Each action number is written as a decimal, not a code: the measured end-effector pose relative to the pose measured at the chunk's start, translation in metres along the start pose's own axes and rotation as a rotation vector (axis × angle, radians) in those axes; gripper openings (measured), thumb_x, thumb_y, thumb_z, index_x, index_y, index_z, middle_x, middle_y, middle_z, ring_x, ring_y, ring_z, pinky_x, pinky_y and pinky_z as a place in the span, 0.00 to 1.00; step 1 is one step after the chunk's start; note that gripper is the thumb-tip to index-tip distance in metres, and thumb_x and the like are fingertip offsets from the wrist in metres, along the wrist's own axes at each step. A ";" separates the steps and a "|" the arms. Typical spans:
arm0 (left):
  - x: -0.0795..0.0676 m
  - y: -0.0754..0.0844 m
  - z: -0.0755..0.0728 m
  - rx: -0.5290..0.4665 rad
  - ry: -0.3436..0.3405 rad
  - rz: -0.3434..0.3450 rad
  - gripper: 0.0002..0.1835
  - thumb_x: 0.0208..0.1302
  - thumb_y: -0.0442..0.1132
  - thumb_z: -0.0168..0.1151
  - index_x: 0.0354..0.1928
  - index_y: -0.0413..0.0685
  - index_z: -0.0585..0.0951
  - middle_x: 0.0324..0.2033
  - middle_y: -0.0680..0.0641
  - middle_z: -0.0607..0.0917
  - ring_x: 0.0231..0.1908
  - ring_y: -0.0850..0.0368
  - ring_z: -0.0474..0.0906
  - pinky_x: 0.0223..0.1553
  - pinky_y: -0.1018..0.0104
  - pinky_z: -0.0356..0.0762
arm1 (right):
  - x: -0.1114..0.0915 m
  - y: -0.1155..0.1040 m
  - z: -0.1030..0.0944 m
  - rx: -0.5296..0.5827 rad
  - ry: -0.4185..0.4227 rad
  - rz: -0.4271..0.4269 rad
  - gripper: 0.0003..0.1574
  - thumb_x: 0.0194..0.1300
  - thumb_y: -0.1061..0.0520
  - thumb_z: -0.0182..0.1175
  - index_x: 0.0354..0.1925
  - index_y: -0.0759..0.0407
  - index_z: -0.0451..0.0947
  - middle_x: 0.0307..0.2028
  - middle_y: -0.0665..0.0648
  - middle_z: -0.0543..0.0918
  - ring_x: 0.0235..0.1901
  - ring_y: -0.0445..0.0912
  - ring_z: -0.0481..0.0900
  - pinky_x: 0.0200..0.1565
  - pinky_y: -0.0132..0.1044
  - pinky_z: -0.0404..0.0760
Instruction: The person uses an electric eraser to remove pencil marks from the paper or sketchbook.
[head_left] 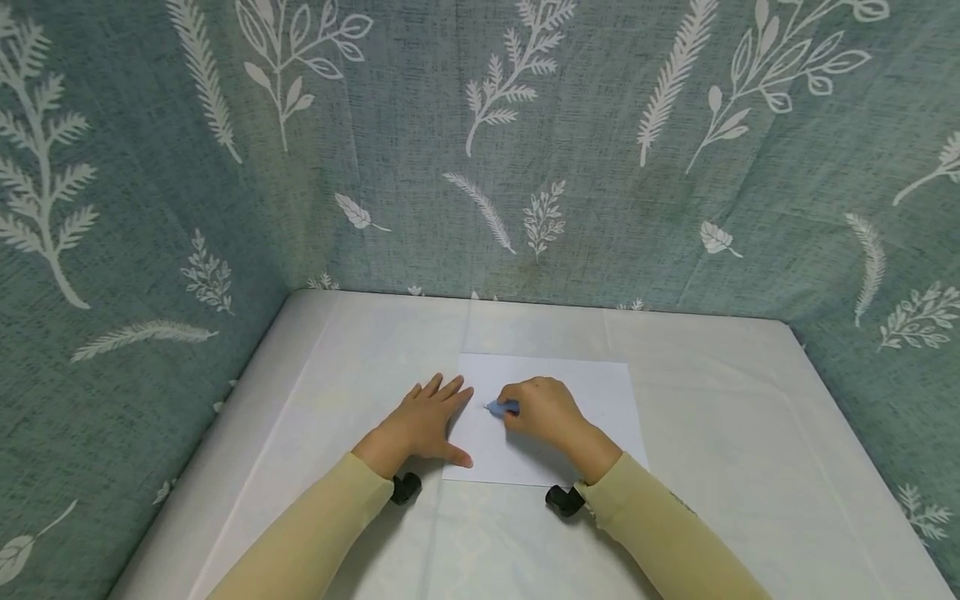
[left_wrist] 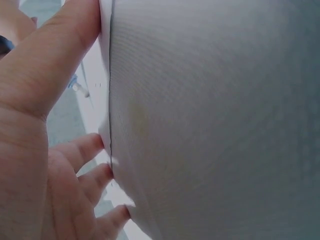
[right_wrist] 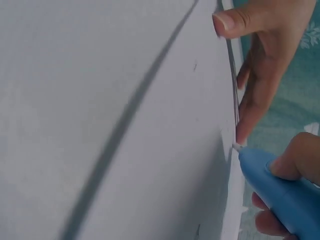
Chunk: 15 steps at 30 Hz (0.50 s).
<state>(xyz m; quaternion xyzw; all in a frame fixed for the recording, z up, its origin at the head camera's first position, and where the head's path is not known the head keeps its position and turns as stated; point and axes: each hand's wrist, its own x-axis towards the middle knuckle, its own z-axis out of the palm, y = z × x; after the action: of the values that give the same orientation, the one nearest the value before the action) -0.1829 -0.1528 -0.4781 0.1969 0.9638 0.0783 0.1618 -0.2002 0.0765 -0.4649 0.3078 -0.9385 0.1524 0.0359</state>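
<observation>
A white sheet of paper [head_left: 600, 396] lies flat on the white-covered table. My left hand [head_left: 423, 423] rests along its left edge, fingers spread and straight, thumb at the lower left corner. In my right hand [head_left: 546, 412] is a blue electric eraser [head_left: 501, 407], its white tip pointing left at the paper near the left fingers. The right wrist view shows the thumb pressed on the side of the eraser [right_wrist: 280, 192], with the tip right at the sheet's surface. A few short dark marks [right_wrist: 195, 66] show on the paper there.
The white-covered table [head_left: 360, 333] reaches back to a green fabric wall [head_left: 420, 167] with white leaf prints, which also closes in the left and right sides. A black wrist camera [head_left: 406, 488] sits at the left sleeve, another black camera [head_left: 564, 501] at the right.
</observation>
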 end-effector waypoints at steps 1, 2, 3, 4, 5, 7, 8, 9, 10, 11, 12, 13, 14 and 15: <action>0.000 0.000 0.000 -0.001 -0.001 -0.001 0.64 0.41 0.74 0.72 0.79 0.55 0.58 0.79 0.47 0.52 0.77 0.39 0.42 0.73 0.38 0.45 | 0.000 0.000 0.000 0.005 0.003 0.000 0.10 0.56 0.56 0.72 0.40 0.51 0.89 0.37 0.52 0.90 0.36 0.48 0.87 0.39 0.44 0.84; -0.001 0.000 0.000 -0.001 -0.001 -0.002 0.64 0.41 0.74 0.72 0.79 0.55 0.58 0.79 0.47 0.51 0.77 0.39 0.42 0.73 0.38 0.45 | 0.000 0.000 0.000 0.005 0.008 0.002 0.10 0.56 0.56 0.72 0.40 0.51 0.89 0.36 0.52 0.90 0.36 0.48 0.87 0.39 0.44 0.84; -0.001 0.000 0.000 -0.001 -0.001 -0.002 0.64 0.41 0.74 0.72 0.79 0.55 0.58 0.79 0.47 0.52 0.77 0.39 0.42 0.73 0.38 0.45 | 0.001 0.001 0.000 0.004 0.015 0.008 0.10 0.56 0.56 0.72 0.40 0.51 0.89 0.36 0.52 0.90 0.36 0.48 0.87 0.39 0.44 0.84; -0.001 0.000 0.000 -0.002 0.000 -0.001 0.64 0.41 0.74 0.72 0.79 0.55 0.58 0.79 0.47 0.52 0.77 0.39 0.42 0.73 0.38 0.45 | 0.001 0.001 0.000 0.005 0.020 0.015 0.10 0.56 0.56 0.72 0.40 0.51 0.89 0.36 0.51 0.90 0.35 0.47 0.86 0.39 0.43 0.83; -0.001 0.000 -0.001 -0.005 0.000 -0.001 0.64 0.41 0.74 0.72 0.79 0.55 0.58 0.79 0.47 0.52 0.77 0.38 0.42 0.73 0.38 0.45 | 0.001 0.001 0.000 0.009 0.025 0.020 0.10 0.56 0.56 0.72 0.40 0.51 0.89 0.36 0.51 0.90 0.35 0.47 0.86 0.38 0.43 0.83; -0.002 0.000 -0.002 -0.007 0.002 0.001 0.64 0.41 0.74 0.72 0.79 0.55 0.58 0.79 0.47 0.52 0.77 0.38 0.42 0.73 0.38 0.45 | 0.001 0.001 -0.001 0.018 0.023 0.019 0.10 0.56 0.56 0.72 0.39 0.51 0.89 0.36 0.52 0.90 0.36 0.48 0.86 0.39 0.44 0.83; -0.002 0.001 -0.002 -0.006 0.001 0.000 0.64 0.41 0.74 0.72 0.79 0.55 0.58 0.79 0.48 0.52 0.77 0.39 0.42 0.73 0.38 0.44 | 0.001 0.001 0.000 0.022 0.018 0.012 0.10 0.56 0.56 0.72 0.39 0.51 0.89 0.36 0.52 0.90 0.36 0.48 0.86 0.39 0.44 0.83; -0.002 0.001 -0.002 -0.005 -0.001 -0.001 0.64 0.41 0.74 0.72 0.79 0.55 0.58 0.79 0.48 0.52 0.77 0.39 0.42 0.73 0.38 0.44 | 0.001 0.001 0.000 0.029 0.009 0.005 0.10 0.56 0.56 0.72 0.39 0.51 0.89 0.36 0.52 0.90 0.36 0.48 0.86 0.40 0.44 0.83; -0.003 0.001 -0.003 -0.006 -0.002 -0.001 0.64 0.41 0.74 0.72 0.79 0.55 0.58 0.79 0.48 0.52 0.77 0.39 0.42 0.73 0.38 0.44 | 0.001 0.001 0.000 0.034 0.000 -0.004 0.10 0.56 0.56 0.73 0.39 0.51 0.89 0.37 0.52 0.90 0.36 0.48 0.86 0.40 0.44 0.83; -0.003 0.001 -0.003 -0.006 -0.003 -0.001 0.64 0.41 0.74 0.72 0.79 0.55 0.58 0.79 0.47 0.52 0.77 0.39 0.42 0.73 0.38 0.44 | 0.001 0.001 0.000 0.037 -0.008 -0.014 0.10 0.56 0.56 0.73 0.39 0.52 0.89 0.37 0.52 0.90 0.37 0.48 0.86 0.40 0.44 0.84; -0.003 0.001 -0.003 -0.009 -0.002 0.001 0.64 0.41 0.73 0.73 0.79 0.54 0.58 0.78 0.47 0.52 0.77 0.38 0.42 0.73 0.38 0.45 | 0.001 0.001 0.000 0.036 -0.014 -0.020 0.10 0.56 0.56 0.73 0.39 0.52 0.89 0.37 0.52 0.90 0.37 0.48 0.87 0.40 0.44 0.84; -0.004 0.002 -0.004 -0.009 -0.004 0.000 0.64 0.41 0.73 0.73 0.79 0.54 0.58 0.78 0.47 0.52 0.77 0.38 0.42 0.73 0.38 0.45 | 0.001 0.001 0.001 0.027 -0.015 -0.023 0.10 0.56 0.56 0.73 0.39 0.51 0.89 0.37 0.51 0.90 0.37 0.48 0.87 0.40 0.44 0.84; -0.004 0.002 -0.004 -0.008 -0.003 0.000 0.64 0.42 0.73 0.73 0.79 0.54 0.58 0.78 0.47 0.52 0.77 0.38 0.42 0.73 0.38 0.45 | 0.001 0.001 0.001 0.019 -0.012 -0.023 0.10 0.56 0.56 0.73 0.39 0.51 0.89 0.37 0.51 0.90 0.37 0.48 0.87 0.40 0.44 0.84; -0.004 0.002 -0.004 -0.008 -0.002 -0.001 0.64 0.42 0.73 0.73 0.79 0.54 0.58 0.78 0.47 0.52 0.77 0.38 0.42 0.73 0.38 0.45 | 0.001 0.001 0.001 0.014 -0.010 -0.017 0.10 0.57 0.56 0.73 0.39 0.51 0.89 0.37 0.51 0.90 0.37 0.47 0.87 0.40 0.43 0.84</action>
<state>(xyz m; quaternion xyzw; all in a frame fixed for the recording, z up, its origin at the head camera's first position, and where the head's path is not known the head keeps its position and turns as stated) -0.1805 -0.1530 -0.4725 0.1958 0.9634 0.0817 0.1638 -0.2016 0.0763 -0.4655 0.3169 -0.9349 0.1570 0.0304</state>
